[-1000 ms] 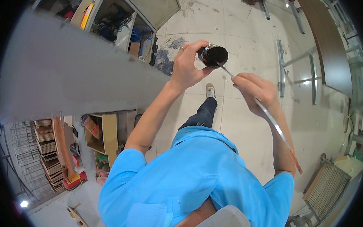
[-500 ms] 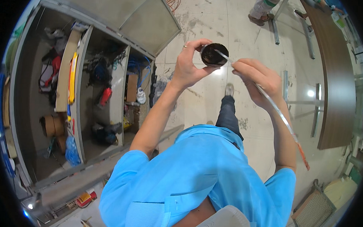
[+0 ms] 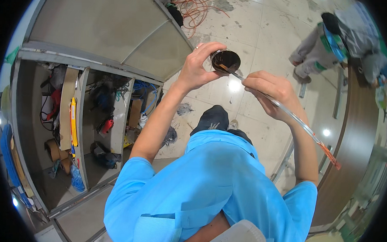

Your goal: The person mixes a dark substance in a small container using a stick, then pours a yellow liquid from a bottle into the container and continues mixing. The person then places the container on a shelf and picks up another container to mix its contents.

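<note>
My left hand (image 3: pixel 198 67) is wrapped round the side of a round, dark-insided cup (image 3: pixel 229 58), its mouth turned toward me. Between the fingers of my right hand (image 3: pixel 276 93) is a long, thin, clear-silvery strip (image 3: pixel 296 117), cable-like, whose exact kind I cannot make out. One end, brownish at the tip, reaches into the mouth of the cup. The other end runs back over my right forearm and finishes in frayed orange-red strands (image 3: pixel 330 157). How deep the cup is filled, if at all, is too dark to tell.
An open metal cabinet (image 3: pixel 80 130) with tools, cables and bags stands at left, its door (image 3: pixel 107 22) swung outward. Orange cable (image 3: pixel 195 12) lies coiled on the tiled floor. A person in grey (image 3: pixel 319 50) bends beside a brown table (image 3: pixel 350 139) at right.
The view has shifted, bringing more of the cabinet door, the orange cable and the other person into sight. Inside the cup, the strip's tip sits lower, near the rim closest to me.
</note>
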{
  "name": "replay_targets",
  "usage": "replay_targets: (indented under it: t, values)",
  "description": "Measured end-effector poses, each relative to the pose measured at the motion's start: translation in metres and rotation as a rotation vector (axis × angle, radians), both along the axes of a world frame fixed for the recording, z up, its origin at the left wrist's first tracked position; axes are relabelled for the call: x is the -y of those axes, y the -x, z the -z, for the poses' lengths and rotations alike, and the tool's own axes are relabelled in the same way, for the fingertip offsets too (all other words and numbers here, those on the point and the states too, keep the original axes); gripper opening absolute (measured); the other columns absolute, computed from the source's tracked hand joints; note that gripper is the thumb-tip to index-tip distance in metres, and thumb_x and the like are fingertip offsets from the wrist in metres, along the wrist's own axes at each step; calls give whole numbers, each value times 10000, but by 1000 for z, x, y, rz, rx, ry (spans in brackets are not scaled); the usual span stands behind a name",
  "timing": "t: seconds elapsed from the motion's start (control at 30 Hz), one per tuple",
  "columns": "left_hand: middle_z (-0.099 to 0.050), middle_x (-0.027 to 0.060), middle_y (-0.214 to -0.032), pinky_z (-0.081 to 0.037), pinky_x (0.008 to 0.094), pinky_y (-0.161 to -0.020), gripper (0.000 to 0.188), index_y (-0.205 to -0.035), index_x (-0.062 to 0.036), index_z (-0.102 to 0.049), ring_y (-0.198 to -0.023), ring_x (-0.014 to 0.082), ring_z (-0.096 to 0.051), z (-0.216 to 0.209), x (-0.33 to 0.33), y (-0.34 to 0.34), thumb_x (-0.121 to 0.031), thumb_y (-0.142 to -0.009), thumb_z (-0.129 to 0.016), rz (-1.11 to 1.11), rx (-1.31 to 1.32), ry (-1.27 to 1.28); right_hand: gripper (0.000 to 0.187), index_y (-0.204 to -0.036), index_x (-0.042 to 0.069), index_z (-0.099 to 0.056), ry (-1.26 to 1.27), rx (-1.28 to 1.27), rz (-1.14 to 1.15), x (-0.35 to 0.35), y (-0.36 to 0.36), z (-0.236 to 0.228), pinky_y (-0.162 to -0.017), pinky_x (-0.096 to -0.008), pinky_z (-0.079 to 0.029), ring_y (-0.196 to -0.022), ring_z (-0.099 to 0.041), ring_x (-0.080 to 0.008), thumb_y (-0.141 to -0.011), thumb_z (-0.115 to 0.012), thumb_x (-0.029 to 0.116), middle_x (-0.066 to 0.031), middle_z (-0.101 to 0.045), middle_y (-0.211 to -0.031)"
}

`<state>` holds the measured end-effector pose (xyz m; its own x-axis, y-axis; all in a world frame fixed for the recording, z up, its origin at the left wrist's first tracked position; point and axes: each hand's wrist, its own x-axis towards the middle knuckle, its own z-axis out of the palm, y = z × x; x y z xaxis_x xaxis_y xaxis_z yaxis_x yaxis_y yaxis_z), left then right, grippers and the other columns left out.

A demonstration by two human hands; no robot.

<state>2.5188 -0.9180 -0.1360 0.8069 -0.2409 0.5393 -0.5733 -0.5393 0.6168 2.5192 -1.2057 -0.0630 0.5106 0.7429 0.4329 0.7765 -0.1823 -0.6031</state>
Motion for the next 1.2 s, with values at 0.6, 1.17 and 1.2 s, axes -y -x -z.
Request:
replay_targets:
  t: [0.6,1.17,1.2]
  values:
    - [-672,153,-1357,-562,447,-1030,717,-1364,-95,-673,-1233,364,-677,30,-89,-483,-189,-718,-967,-109,-125,-129,169,-1109,24,-747,-154,-421,61,-97,-512,54,-742,-337,-547,-865,-724,-230,-1032,-648,136,-99,-755,-964]
    - [-705,143,-1367,-531,438,-1106,762,-1365,-70,-665,-1281,345,-678,25,-158,-929,-208,-697,-1005,-330,-347,-48,189,-1189,3,-744,-265,-448,-139,-177,-1010,72,-773,-336,-591,-895,-763,-219,-1015,-675,-19,-118,-753,-1018]
    - [-722,127,-1356,-534,417,-1108,753,-1377,-70,-666,-1262,296,-699,27,-164,-954,-193,-716,-1004,-341,-372,-51,191,-1190,5,-741,-265,-431,-157,-188,-1036,75,-764,-341,-587,-892,-763,-228,-1012,-677,-21,-120,-752,-1018]
